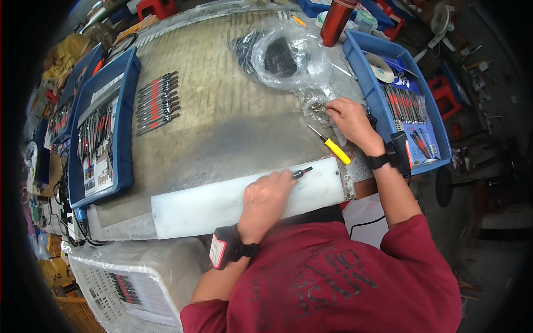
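The left hand (267, 197) gripped a dark rod (302, 172), its end pointing right and away; the right hand (354, 123) curled, contents unclear.

Even, fairly bright light falls on the worktop (202, 111), palest on the white board (216, 205) along its near edge, with glints on the clear plastic bag (311, 62) toward its far right corner and a soft-edged dark patch (229, 136) mid-surface. Beyond its right edge the floor (499, 144) is dim and soft. Fisheye distortion bends the worktop's edges, and black rims the view.
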Demonstrator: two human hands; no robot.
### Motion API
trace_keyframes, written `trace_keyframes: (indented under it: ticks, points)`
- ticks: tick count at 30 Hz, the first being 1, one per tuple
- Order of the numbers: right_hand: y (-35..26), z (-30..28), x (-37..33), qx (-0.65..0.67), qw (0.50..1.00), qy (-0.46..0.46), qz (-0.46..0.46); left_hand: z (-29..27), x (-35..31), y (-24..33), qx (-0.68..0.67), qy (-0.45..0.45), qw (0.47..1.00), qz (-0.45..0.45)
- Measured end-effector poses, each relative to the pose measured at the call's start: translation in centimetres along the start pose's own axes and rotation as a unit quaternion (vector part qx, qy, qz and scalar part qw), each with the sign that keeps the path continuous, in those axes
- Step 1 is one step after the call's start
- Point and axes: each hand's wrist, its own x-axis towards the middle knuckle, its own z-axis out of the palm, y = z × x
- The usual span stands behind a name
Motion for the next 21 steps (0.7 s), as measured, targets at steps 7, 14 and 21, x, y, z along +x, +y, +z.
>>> trace_keyframes:
  ticks: [7, 14, 21]
  points:
    - [1.5, 1.5, 0.6, -0.121, 0.988, -0.081, -0.053, 0.2, -0.1, -0.2, -0.013, -0.001, 1.000, -0.007]
    - [1.5, 1.9, 1.1, -0.198, 0.972, -0.111, -0.063, 0.2, 0.0, -0.1, -0.006, 0.000, 1.000, -0.003]
    - [-1.4, -0.8, 0.0, 0.068, 0.994, -0.044, 0.072, 0.3, -0.2, -0.3, -0.003, 0.000, 1.000, -0.004]
